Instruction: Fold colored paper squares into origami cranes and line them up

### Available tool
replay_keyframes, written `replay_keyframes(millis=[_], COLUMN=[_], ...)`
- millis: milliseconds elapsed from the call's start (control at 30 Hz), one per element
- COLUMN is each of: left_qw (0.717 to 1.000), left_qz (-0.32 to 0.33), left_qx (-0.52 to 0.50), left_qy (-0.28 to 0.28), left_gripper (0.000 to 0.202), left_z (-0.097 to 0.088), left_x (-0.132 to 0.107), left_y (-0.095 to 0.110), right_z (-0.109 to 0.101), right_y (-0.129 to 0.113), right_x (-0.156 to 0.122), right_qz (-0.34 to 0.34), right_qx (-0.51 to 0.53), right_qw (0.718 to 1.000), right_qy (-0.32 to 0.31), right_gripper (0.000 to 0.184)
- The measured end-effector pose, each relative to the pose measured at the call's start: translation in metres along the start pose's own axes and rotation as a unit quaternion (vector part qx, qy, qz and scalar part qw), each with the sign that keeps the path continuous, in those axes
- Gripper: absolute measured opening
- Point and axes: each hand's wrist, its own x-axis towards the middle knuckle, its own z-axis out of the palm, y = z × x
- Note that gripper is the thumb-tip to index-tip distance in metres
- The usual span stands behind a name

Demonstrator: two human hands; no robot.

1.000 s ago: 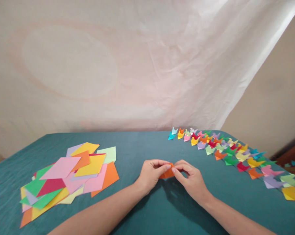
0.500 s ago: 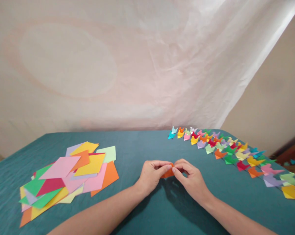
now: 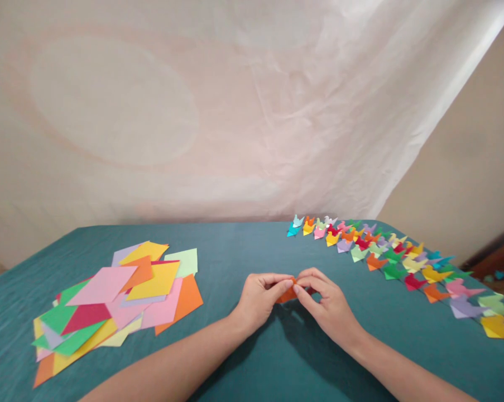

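A small folded piece of orange paper (image 3: 287, 294) is held between my two hands, a little above the dark green tabletop. My left hand (image 3: 258, 297) pinches its upper left part between thumb and fingers. On the other side, my right hand (image 3: 327, 300) grips its upper right corner between thumb and index finger. The fingertips of both hands nearly meet at the top edge of the paper. Much of the fold is hidden behind the thumbs, so its exact shape cannot be made out.
On the left lies a loose, overlapping pile of coloured paper squares (image 3: 103, 286). Several rows of small folded paper birds (image 3: 414, 262) stand along the right side of the green cloth-covered table (image 3: 235, 245). A pale hanging sheet (image 3: 218, 123) rises behind the table's far edge.
My right hand's fingers have shifted very slightly at the paper's corner. Both hands keep their pinch on the orange paper, and everything else stays in place.
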Motion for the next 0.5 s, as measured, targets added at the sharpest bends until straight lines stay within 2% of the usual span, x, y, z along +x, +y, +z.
replay_keyframes(millis=[267, 500], left_qw=[1.0, 0.999], left_qz=[0.015, 0.01], left_qx=[-0.014, -0.033], left_qy=[-0.02, -0.036], left_gripper=[0.039, 0.043], left_z=[-0.001, 0.002], left_x=[0.0, -0.004], left_y=[-0.001, 0.007], right_z=[-0.004, -0.005], right_y=[-0.003, -0.012], right_x=[0.002, 0.001], right_qz=[-0.026, 0.05], right_qx=[-0.007, 0.051], right_qw=[1.0, 0.997], right_qy=[-0.009, 0.018], right_gripper=[0.014, 0.016])
